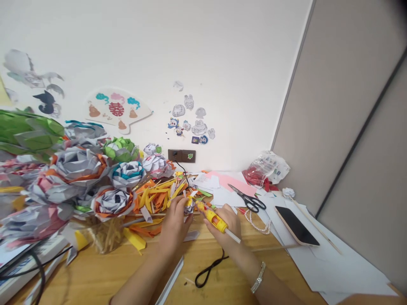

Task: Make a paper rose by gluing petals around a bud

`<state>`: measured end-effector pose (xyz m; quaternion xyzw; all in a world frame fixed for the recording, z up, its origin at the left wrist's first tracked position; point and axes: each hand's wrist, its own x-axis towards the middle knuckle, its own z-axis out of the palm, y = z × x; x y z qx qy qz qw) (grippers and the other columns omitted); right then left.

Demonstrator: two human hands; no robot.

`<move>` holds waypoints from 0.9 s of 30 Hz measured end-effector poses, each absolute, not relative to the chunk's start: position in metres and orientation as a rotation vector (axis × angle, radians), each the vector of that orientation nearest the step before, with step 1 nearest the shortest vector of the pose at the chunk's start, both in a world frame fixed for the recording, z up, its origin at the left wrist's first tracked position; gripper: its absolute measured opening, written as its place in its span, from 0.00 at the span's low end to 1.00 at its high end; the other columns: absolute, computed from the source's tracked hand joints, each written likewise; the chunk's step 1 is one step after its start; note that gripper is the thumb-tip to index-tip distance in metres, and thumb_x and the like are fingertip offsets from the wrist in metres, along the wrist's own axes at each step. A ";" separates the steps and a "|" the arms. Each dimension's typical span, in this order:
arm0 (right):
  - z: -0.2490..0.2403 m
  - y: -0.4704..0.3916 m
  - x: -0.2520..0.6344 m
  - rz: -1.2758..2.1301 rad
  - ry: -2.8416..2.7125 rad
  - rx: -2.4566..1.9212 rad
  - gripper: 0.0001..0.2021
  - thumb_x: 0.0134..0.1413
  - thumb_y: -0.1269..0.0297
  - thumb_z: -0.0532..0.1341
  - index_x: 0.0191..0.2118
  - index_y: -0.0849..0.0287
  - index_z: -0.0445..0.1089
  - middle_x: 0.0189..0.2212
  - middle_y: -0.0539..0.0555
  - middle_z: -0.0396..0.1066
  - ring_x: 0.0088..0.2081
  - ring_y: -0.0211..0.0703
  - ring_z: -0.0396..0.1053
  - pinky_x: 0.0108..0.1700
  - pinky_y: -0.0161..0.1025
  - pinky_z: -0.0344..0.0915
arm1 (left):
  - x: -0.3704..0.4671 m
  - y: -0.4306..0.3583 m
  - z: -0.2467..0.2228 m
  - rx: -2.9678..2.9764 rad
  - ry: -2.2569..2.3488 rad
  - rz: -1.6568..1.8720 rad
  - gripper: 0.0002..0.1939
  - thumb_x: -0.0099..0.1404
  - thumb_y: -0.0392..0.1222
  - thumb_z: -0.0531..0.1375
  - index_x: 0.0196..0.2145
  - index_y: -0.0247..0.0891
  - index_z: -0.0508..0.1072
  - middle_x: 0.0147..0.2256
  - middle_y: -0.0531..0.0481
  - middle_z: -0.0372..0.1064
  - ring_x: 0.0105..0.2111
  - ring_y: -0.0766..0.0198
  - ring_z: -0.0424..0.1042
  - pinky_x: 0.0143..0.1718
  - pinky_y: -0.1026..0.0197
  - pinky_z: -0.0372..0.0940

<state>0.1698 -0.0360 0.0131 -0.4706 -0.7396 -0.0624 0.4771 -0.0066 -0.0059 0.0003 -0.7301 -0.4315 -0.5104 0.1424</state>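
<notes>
My right hand (pixel 231 223) is closed around a yellow hot glue gun (pixel 213 217). A whitish glue stick (pixel 233 236) pokes out of its rear end, toward me. Pinched in my left hand (pixel 177 215) is a small white and yellow paper flower (pixel 189 206), partly hidden by the fingers. The gun's front end is close to this flower; whether they touch I cannot tell. Beyond my left hand lies a heap of orange and yellow paper strips (pixel 155 192). A black cord (pixel 208 271) loops on the wooden table (pixel 248 277) below my hands.
Large folded paper flowers (pixel 76 165) crowd the left side. On the right lie black scissors (pixel 246 198), a bead string (pixel 259 228), a phone (pixel 297 225) on white paper sheets (pixel 337 271), and a thin stick (pixel 314 224). A plastic bag (pixel 267 167) stands against the wall.
</notes>
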 end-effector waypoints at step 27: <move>0.015 -0.032 0.171 0.054 -1.717 -1.033 0.12 0.53 0.58 0.58 0.22 0.56 0.63 0.22 0.50 0.62 0.27 0.41 0.60 0.29 0.37 0.57 | 0.000 -0.009 0.002 -2.109 -1.267 -1.623 0.23 0.58 0.32 0.55 0.51 0.39 0.57 0.46 0.42 0.63 0.48 0.52 0.66 0.46 0.49 0.65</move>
